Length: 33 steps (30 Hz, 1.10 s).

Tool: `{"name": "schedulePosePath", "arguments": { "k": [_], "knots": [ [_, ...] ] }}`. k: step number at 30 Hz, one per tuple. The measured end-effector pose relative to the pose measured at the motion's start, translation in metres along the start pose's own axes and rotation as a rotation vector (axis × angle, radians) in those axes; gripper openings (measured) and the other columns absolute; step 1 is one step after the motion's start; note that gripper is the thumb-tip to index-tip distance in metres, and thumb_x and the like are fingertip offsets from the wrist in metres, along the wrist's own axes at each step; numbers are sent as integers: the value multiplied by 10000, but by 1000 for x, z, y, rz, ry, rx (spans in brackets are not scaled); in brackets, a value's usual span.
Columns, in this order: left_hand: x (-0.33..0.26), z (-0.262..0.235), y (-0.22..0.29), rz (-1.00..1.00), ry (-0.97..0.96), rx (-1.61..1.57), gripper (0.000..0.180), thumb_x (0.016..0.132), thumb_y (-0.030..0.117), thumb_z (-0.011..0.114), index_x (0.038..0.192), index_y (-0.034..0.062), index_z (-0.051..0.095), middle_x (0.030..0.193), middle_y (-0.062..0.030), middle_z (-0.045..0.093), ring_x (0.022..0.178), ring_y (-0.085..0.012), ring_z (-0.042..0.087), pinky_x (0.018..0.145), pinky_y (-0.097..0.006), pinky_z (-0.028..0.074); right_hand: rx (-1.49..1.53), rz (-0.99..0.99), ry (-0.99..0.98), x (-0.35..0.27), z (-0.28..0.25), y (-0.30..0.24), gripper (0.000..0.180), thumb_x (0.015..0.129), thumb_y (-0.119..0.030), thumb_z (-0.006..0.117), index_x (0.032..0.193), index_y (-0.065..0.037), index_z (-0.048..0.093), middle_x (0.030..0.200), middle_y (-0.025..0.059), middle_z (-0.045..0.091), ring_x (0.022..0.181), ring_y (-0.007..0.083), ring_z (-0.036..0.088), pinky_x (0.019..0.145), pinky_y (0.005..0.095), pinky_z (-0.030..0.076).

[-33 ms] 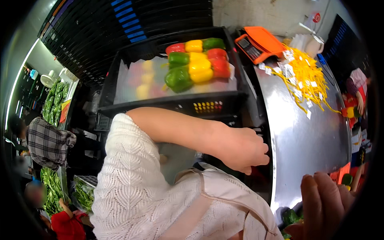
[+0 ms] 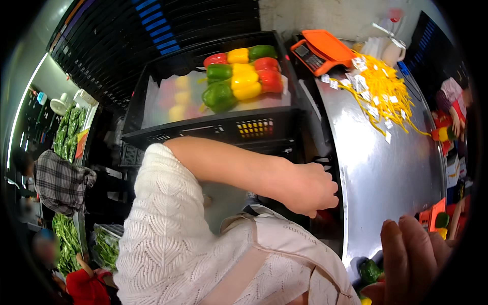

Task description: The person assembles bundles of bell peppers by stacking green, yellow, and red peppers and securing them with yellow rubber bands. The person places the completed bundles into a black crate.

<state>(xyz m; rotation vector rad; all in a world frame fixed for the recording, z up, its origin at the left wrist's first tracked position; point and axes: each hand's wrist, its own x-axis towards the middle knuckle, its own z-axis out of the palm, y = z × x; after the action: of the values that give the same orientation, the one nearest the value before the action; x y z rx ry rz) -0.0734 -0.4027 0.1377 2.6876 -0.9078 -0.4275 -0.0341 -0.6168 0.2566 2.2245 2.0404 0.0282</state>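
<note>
My left hand (image 2: 310,189) is closed, knuckles outward, beside the near-left edge of the metal table (image 2: 386,173). Its palm is turned away, so whatever it may hold is hidden. My right hand (image 2: 412,259) is at the lower right, with fingers stretched upward and nothing seen between them. Just left of its fingers lies a dark green bell pepper (image 2: 370,271). Beyond my left forearm, a black crate (image 2: 203,131) holds rows of red, yellow and green bell peppers (image 2: 245,84), laid on a translucent sheet (image 2: 160,104). More peppers show blurred beneath the sheet.
An orange scale (image 2: 325,51) stands at the table's far end, beside a heap of yellow tapes (image 2: 389,91) with white tags. Co-workers are at both sides; one wears a plaid shirt (image 2: 63,180). Leafy greens (image 2: 66,244) lie at the left. Another person handles peppers at far right.
The crate, scale and yellow tapes sit slightly further left in the picture, as the view has shifted a little. Both hands keep nearly the same pose.
</note>
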Motion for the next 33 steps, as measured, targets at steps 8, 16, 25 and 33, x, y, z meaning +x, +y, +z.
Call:
{"name": "schedulePosePath", "arguments": {
  "k": [8, 16, 25, 33],
  "knots": [
    [109, 41, 42, -10, -125, -213, 432, 837, 257, 723, 1190, 53, 582, 1028, -170, 627, 991, -359, 622, 819, -474, 506, 22, 138, 73, -120, 16, 36, 284, 795, -234, 711, 943, -26, 588, 849, 101, 612, 808, 257, 648, 666, 374, 503],
    [184, 58, 19, 95, -23, -226, 520, 850, 245, 743, 1293, 32, 574, 1172, -195, 629, 1063, -384, 611, 895, -433, 507, 782, 820, -241, -197, 224, 67, 404, 909, -333, 668, 1169, -34, 589, 1032, 180, 648, 1012, 388, 626, 842, 484, 499],
    [308, 89, -33, 279, -101, -340, 465, 877, 208, 736, 1285, 30, 598, 1192, -187, 647, 1072, -337, 631, 866, -409, 524, 1124, 1571, 284, -219, 339, -27, 401, 881, -285, 638, 1172, -10, 641, 987, 165, 697, 962, 354, 653, 838, 438, 512],
    [401, 119, -54, 318, -193, -604, 370, 922, 176, 687, 1248, 18, 611, 1230, -132, 639, 1087, -256, 622, 839, -366, 522, 702, 2239, 747, -193, 373, -41, 241, 886, -237, 612, 1054, -81, 686, 902, 113, 701, 841, 331, 672, 742, 425, 526]
  ]
}}
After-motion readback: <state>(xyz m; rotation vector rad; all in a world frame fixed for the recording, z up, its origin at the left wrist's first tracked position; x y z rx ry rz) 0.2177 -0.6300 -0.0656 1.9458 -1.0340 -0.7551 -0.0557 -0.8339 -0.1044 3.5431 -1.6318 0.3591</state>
